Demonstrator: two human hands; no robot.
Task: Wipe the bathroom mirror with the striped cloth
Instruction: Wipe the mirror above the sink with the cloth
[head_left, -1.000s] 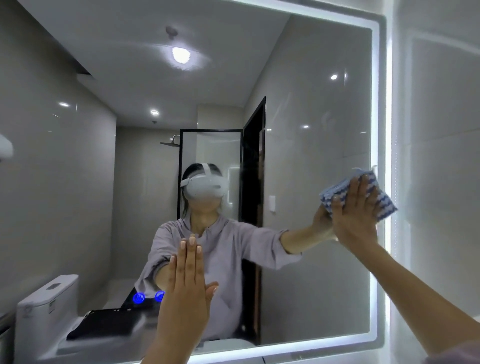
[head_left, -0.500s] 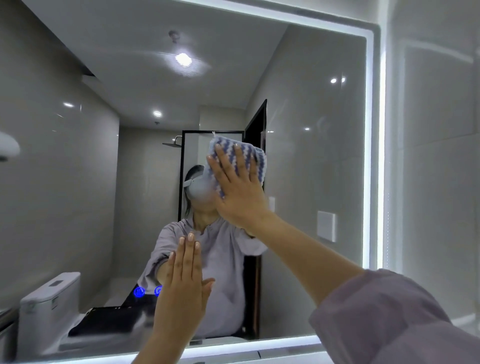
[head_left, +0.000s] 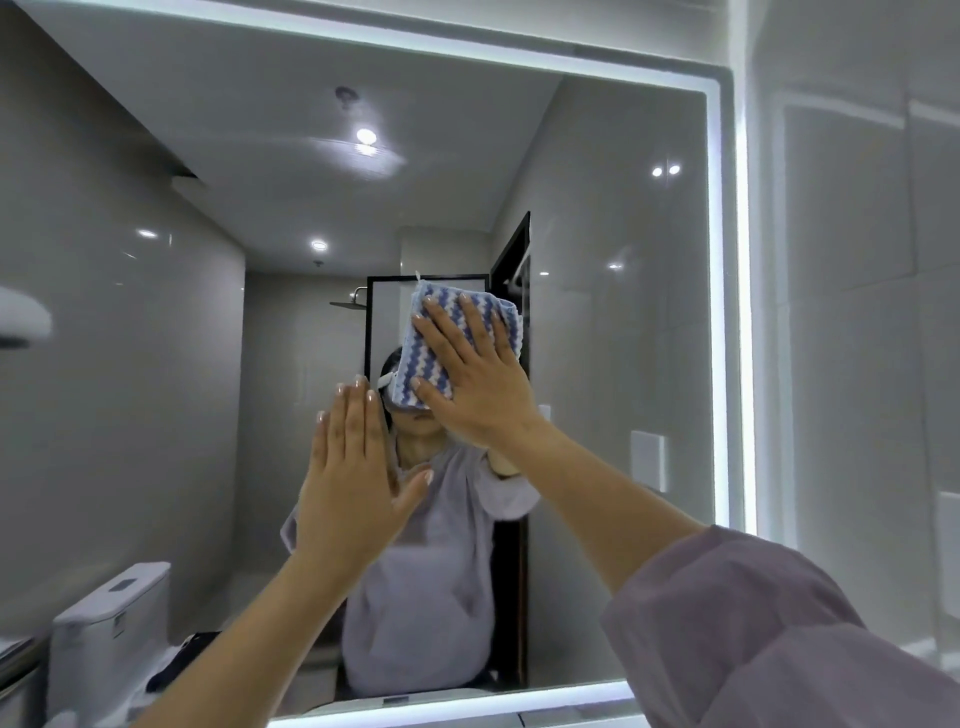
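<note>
- Right hand (head_left: 480, 379): fingers spread flat, pressing folded blue-and-white striped cloth (head_left: 447, 332) against lit-edged rectangular wall mirror (head_left: 623, 338).
- Left hand (head_left: 353, 488): open, fingers straight, holding nothing.

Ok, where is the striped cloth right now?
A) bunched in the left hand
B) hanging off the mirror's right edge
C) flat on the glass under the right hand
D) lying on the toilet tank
C: the right hand presses the striped cloth flat against the mirror with straight, spread fingers, near the middle of the glass. The left hand is flat and holds nothing.
</note>
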